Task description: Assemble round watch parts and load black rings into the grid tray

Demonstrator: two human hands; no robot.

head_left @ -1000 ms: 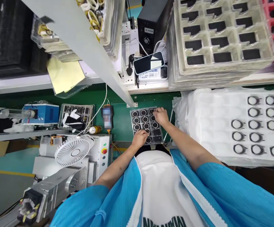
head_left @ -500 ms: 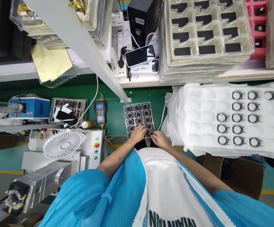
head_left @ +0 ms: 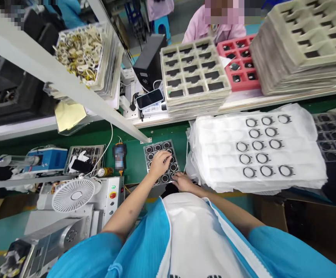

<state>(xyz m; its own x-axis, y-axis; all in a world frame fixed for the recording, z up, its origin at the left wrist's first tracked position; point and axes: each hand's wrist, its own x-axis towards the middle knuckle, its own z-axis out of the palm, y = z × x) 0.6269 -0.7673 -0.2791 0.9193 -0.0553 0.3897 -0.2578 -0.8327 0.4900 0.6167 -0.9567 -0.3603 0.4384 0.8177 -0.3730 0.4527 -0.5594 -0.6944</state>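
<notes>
A clear plastic tray (head_left: 146,159) with round, ringed black parts in its compartments lies on the green bench before me. My left hand (head_left: 160,163) hovers over its middle, fingers bent and drawn together; whatever is between the fingertips is too small to make out. At the tray's near right corner, my right hand (head_left: 182,182) has its fingers closed on the edge. Part of the tray is hidden under my left hand. To the right, a white padded sheet (head_left: 220,154) bears several round black watch-case-like rings (head_left: 258,145).
Left of the tray lie a handheld device (head_left: 119,157), a can (head_left: 105,172) and a white fan (head_left: 74,195). A slanting white post (head_left: 110,108) meets the bench behind. Stacked beige trays (head_left: 198,101) and a phone (head_left: 149,99) occupy the shelf. A person in pink (head_left: 193,29) is beyond.
The view has tilted up and turned, bringing the person beyond the shelf into sight. My left hand has moved from the tray's near side up over its middle. My right hand stays by the near right corner.
</notes>
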